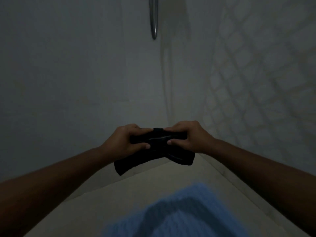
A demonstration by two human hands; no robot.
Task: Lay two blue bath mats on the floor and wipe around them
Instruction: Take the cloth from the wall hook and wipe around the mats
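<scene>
Cloth (159,142), dark and bunched, is held between two bare hands in a dimly lit bathroom corner. The left hand (126,139) grips its left part, fingers curled over the top edge and thumb pressed against the near side. The right hand (186,137) mirrors it, fingers curled over the top and thumb pinching the fabric from the front. The two hands sit close together, their forefingers almost meeting above a small fold that pokes up between them. Loose ends of the cloth hang below each hand, the longer one drooping under the left wrist, the shorter under the right. Both forearms reach in from the bottom corners of the frame, bare as far as the picture shows.

Below the hands and nearer the person, a blue mat (179,211) lies on the pale floor (119,194), well apart from the cloth and touched by neither hand. It is blurred, and its lower part runs out of frame. Beyond the hands a plain wall (68,65) meets a tiled wall (256,82) at a corner. A curved metal bar (153,17) hangs down from the top edge; what it belongs to cannot be told.
</scene>
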